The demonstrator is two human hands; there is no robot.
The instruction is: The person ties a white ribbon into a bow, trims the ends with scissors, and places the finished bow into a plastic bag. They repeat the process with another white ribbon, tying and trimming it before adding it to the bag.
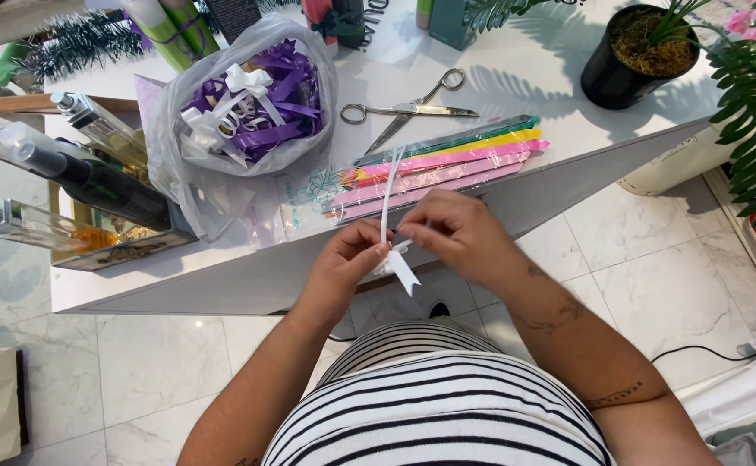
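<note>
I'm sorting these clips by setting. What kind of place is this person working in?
Probably a gift-wrapping counter in a shop. Both hands work a white ribbon over a white table with scissors, a bag of purple and white bows and perfume bottles.

the person wears a black-and-white horizontally striped knit top, both forearms bare with no sleeves, thin dark line tattoos running along the right forearm, and no rings on either hand.
</note>
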